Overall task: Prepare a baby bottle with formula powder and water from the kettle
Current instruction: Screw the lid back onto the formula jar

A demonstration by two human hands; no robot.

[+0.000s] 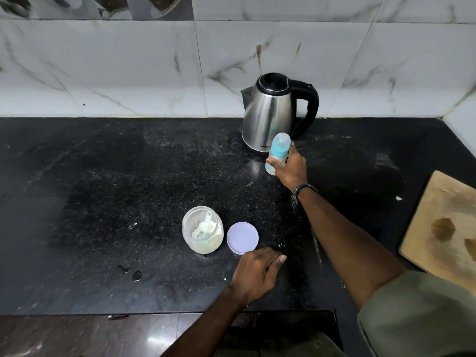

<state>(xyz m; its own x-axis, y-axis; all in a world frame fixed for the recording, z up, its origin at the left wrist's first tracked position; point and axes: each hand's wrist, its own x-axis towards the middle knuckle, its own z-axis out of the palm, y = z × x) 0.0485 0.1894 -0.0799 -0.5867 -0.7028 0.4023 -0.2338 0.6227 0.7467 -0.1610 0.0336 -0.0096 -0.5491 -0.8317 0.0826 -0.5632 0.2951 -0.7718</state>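
Right of frame centre, my right hand (289, 167) grips the capped, blue-collared baby bottle (278, 153) before the steel kettle (270, 114), left hand (257, 273) loosely curled, holding nothing, beside the lilac lid (242, 238), bare black counter (90, 189) leftward.

From my remote view: brushed stainless-steel kettle (268, 114) with a satin sheen and glossy black plastic handle and lid; translucent plastic baby bottle (277, 153) with a teal collar; clear plastic jar (202, 230) of matt off-white powder; smooth lilac plastic lid (242, 238); polished black speckled stone counter (103, 189) (dusted with pale specks); glossy white veined marble-look wall tiles (128, 73); pale, matt, stained wooden board (443, 225).
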